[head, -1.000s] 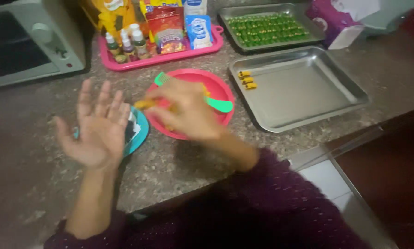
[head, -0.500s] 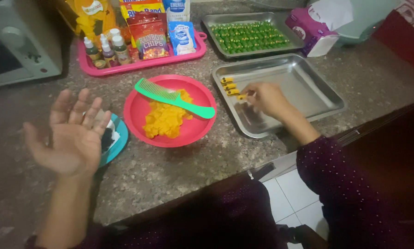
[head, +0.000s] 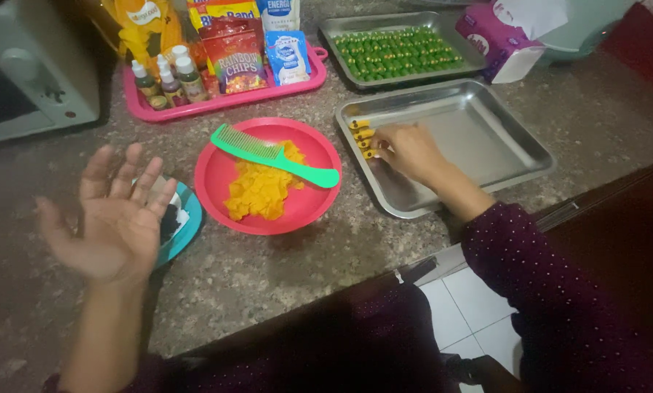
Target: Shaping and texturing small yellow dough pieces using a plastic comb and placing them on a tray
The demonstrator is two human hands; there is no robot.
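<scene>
Left hand (head: 115, 218), palm up with the fingers spread and gripping nothing, hovers over the speckled stone counter (head: 283, 269) above a small blue plate (head: 184, 229); its pose matches the view half a second ago. Right hand (head: 408, 151) reaches into the near steel tray (head: 486, 156), fingers curled at a short row of small yellow pieces (head: 363, 138) lined up in the tray's near-left corner; whether it pinches a piece cannot be told. A full second ago this hand was over the red plate, and half a second ago it was already at the tray, as now. Between the hands sits the red plate (head: 228, 171) holding a heap of orange dough (head: 261, 191), with a green comb (head: 275, 155) lying across it. Farther back stand a pink tray (head: 224, 102) of small bottles and packets, a second steel tray (head: 333, 29) filled with rows of green pieces (head: 399, 52), a purple tissue box (head: 494, 44), and, far left, a grey oven (head: 28, 73).
</scene>
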